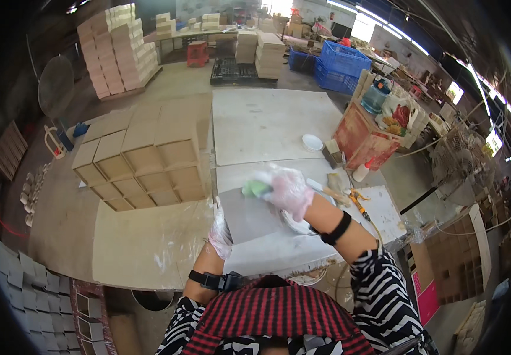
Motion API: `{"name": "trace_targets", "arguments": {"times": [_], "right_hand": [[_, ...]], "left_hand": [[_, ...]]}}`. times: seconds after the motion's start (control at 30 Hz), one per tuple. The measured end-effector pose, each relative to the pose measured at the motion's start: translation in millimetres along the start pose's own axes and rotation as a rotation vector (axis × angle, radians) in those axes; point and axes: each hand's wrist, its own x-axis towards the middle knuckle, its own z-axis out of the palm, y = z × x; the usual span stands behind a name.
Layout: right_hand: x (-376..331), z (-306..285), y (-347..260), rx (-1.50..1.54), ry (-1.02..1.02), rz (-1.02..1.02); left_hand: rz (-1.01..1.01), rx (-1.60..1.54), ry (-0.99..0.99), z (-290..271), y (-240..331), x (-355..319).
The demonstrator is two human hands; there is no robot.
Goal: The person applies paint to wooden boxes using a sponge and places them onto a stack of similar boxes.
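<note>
A grey flat sheet lies on the white work table in front of me. My right hand, in a thin clear glove, presses a green sponge onto the sheet's far edge. My left hand, also gloved, rests on the sheet's left edge and holds it down. Both wrists wear black bands.
Stacked open brown boxes stand to the left on a tan board. A white bowl, a brush, a small bottle and a red crate table are to the right. A fan stands farther right; grey sheets pile lower left.
</note>
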Motion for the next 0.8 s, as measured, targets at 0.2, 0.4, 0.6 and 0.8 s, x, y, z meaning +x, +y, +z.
{"name": "trace_targets", "arguments": {"times": [0.2,0.4,0.6,0.8], "right_hand": [[-9,9,-23,0.022,0.021,-0.234],[24,1,15,0.191,0.229,0.135],[-28,0,9,0.313,0.024,-0.178],[9,-4,15,0.189,0.160,0.034]], "left_hand": [[-0.026,0.015,0.247,-1,-2,5],[-0.055,0.040,0.352,36,5,-8],[-0.009,-0.097,0.217,29,20,-10],[0.020,-0.177,0.262,20,8,-8]]}}
